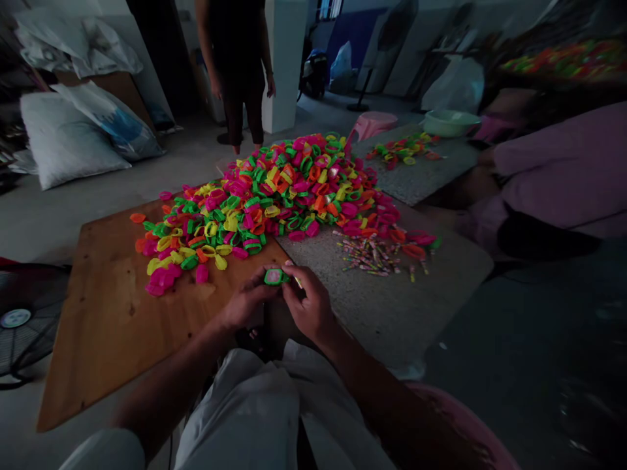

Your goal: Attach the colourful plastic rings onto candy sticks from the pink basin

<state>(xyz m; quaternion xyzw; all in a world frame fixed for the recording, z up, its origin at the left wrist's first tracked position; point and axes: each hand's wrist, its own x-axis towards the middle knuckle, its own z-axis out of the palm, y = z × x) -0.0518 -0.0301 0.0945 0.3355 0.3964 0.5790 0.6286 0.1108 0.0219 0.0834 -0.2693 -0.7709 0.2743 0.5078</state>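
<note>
Between left hand (245, 299) and right hand (311, 307), both pinching it, a green toy watch (273, 277) was seemingly being worked; next called for steady fingertips.

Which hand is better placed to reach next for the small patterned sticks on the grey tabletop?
Probably the right hand: the small patterned sticks lie on its side, nearer to it than to the left hand. Both hands are at the green toy watch, though.

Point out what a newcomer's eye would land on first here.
Most likely the big heap of neon plastic pieces, spread across the wooden board and the grey tabletop beside it. Next, the green-rimmed piece held between the left hand and the right hand, nearer than the heap.
</note>
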